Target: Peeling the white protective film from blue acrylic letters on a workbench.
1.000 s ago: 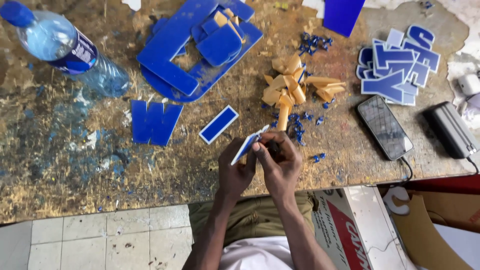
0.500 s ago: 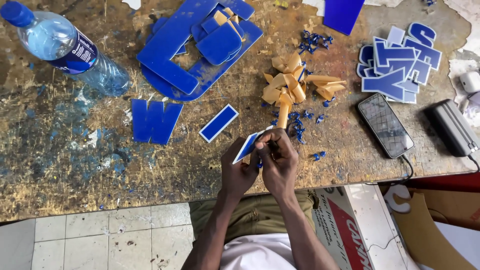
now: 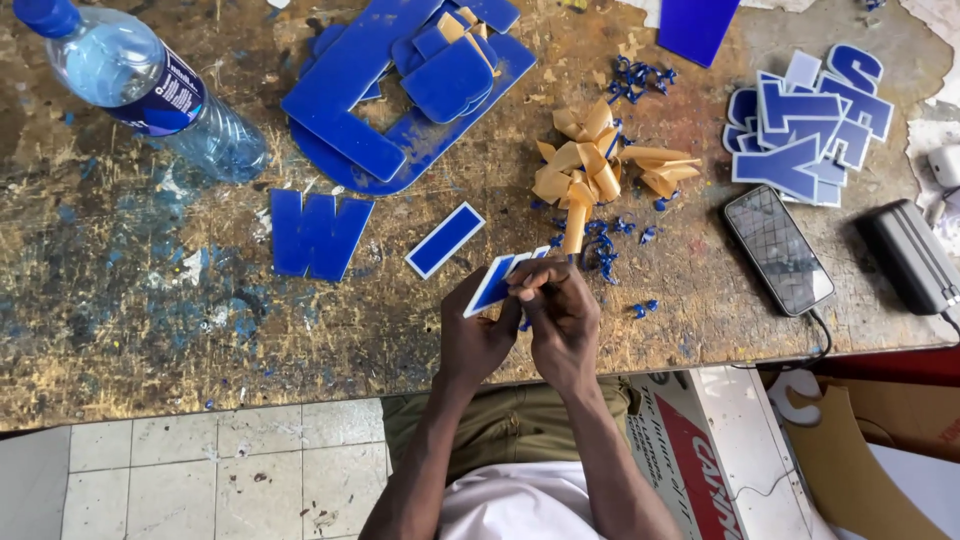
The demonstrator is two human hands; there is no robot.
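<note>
Holding a small flat blue plastic piece with a white edge (image 3: 492, 283) between both hands above the worn tabletop (image 3: 150, 300): left hand (image 3: 478, 335) pinching its lower end, right hand (image 3: 562, 312) with fingertips closed on its upper edge. Just beyond the grip, a pile of curled tan paper peelings (image 3: 590, 165) and scattered blue scraps. Left of it, a blue rectangular strip with white border (image 3: 445, 240) and a blue W-shaped letter (image 3: 316, 235). Right, a black phone (image 3: 778, 248).
</note>
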